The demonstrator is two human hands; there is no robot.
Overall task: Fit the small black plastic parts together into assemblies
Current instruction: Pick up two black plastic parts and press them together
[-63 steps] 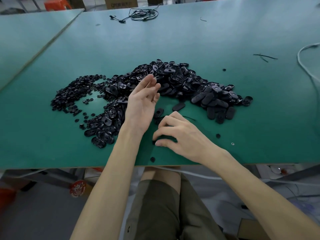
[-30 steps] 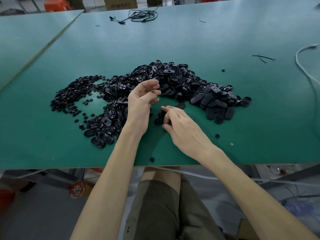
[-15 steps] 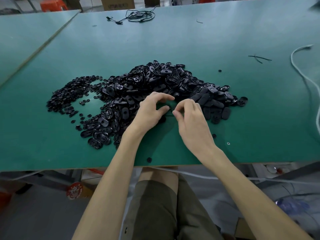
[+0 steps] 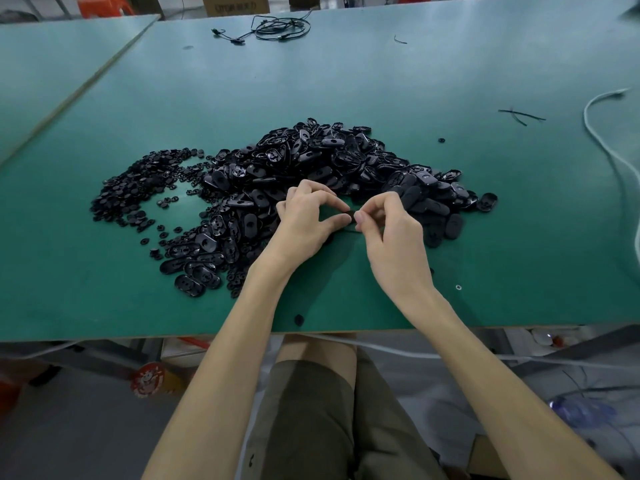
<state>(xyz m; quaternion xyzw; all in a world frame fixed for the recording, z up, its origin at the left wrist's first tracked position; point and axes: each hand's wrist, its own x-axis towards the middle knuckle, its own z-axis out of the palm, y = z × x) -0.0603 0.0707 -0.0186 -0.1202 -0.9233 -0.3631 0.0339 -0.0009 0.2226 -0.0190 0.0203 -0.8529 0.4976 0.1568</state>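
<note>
Above the green desk, the left hand and right hand meet over 1 small black part. The left fingers curl to pinch its left end, and the right fingers curl to pinch its right end. Just behind them lies a heap of oval black parts, with tiny round parts scattered to its left. A black cable lies at the far edge and a white cable on the right.

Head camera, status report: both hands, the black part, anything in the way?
Left hand and right hand both pinching one black part, in front of the pile. Fit not confirmed. Nothing blocking the hands.
</note>
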